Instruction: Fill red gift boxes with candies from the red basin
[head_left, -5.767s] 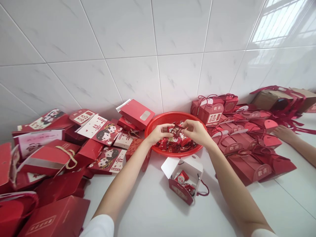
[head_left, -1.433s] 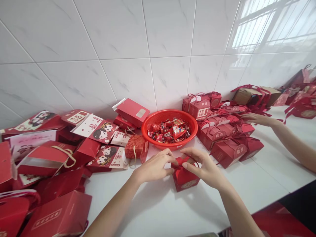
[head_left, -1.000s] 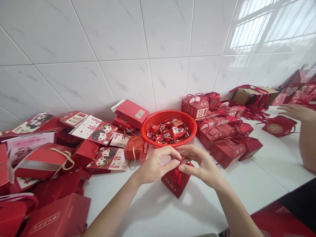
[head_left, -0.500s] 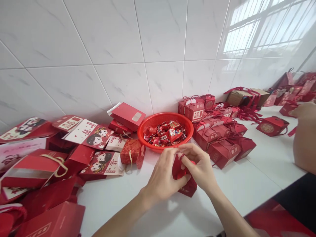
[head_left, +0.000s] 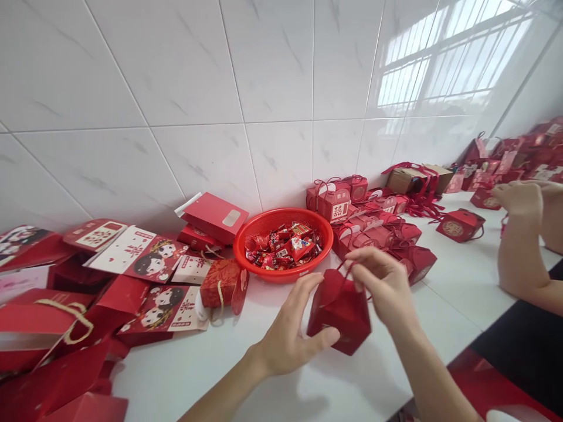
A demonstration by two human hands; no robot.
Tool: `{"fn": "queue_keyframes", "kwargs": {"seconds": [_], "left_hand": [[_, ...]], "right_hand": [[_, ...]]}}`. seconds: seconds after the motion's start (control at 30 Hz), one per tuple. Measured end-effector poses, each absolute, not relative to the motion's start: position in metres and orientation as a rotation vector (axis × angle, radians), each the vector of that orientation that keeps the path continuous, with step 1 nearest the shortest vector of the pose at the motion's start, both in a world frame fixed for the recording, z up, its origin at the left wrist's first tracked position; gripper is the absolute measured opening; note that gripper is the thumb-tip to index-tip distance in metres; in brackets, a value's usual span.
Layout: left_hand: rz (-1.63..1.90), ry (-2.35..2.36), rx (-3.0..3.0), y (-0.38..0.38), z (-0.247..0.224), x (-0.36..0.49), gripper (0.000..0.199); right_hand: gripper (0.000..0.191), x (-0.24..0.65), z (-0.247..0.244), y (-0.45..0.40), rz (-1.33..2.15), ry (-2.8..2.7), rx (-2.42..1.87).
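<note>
A small dark red gift box [head_left: 341, 316] stands in front of me, its top flaps folded up and together. At its top, my right hand [head_left: 387, 287] pinches the thin red cord handle [head_left: 346, 265] between thumb and fingers. My left hand [head_left: 290, 337] is at the box's left side with thumb and fingers apart; whether it touches the box I cannot tell. Just behind the box sits a red plastic basket [head_left: 251, 265] holding wrapped candies [head_left: 285, 246].
Flattened and folded red boxes [head_left: 153, 255] are heaped on the left, with a patterned box [head_left: 222, 281] beside the basket. Closed gift boxes [head_left: 373, 234] are stacked to the right. Farther right are a cardboard box with red ribbons [head_left: 424, 179] and a co-worker's arms [head_left: 523, 246].
The box has come into fuller view as my left hand opened and moved off its top. My right hand has shifted right, now pinching the cord. The view has turned slightly right.
</note>
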State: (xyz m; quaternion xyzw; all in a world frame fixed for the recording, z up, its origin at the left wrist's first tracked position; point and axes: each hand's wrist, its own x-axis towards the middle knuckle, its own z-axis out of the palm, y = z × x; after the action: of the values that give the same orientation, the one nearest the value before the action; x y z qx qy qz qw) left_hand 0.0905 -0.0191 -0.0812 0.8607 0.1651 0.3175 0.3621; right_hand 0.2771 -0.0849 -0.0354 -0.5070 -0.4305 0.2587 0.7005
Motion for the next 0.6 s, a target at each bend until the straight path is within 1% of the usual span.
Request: {"fn": "queue_keyframes", "kwargs": {"seconds": [0.03, 0.17, 0.23, 0.27, 0.33, 0.43, 0.5, 0.6], "left_hand": [[0.836, 0.431, 2.192, -0.018, -0.083, 0.090, 0.068], [0.793, 0.477, 2.143, -0.012, -0.096, 0.096, 0.034], [0.737, 0.484, 2.141, -0.011, -0.109, 0.102, 0.024], [0.707, 0.487, 2.132, -0.012, -0.117, 0.105, 0.021], [0.640, 0.483, 2.101, -0.016, -0.134, 0.111, 0.017], [0.526, 0.460, 2.081, -0.025, -0.157, 0.118, 0.019], [0.473, 0.452, 2.116, -0.029, -0.169, 0.121, 0.025], [0.458, 0.456, 2.149, -0.030, -0.183, 0.124, 0.029]], "right_hand": [[0.011, 0.288, -0.028, -0.087, 0.496, -0.913, -1.114], [0.017, 0.341, 0.017, -0.089, 0.208, -0.789, -1.077], [0.018, 0.371, 0.043, -0.083, 0.018, -0.765, -1.086], [0.016, 0.387, 0.056, -0.077, -0.071, -0.748, -1.086], [0.017, 0.420, 0.077, -0.062, -0.190, -0.701, -1.152], [0.017, 0.470, 0.097, -0.035, -0.201, -0.635, -1.315], [0.016, 0.499, 0.100, -0.020, -0.147, -0.635, -1.502], [0.015, 0.534, 0.089, -0.005, -0.127, -0.655, -1.605]]}}
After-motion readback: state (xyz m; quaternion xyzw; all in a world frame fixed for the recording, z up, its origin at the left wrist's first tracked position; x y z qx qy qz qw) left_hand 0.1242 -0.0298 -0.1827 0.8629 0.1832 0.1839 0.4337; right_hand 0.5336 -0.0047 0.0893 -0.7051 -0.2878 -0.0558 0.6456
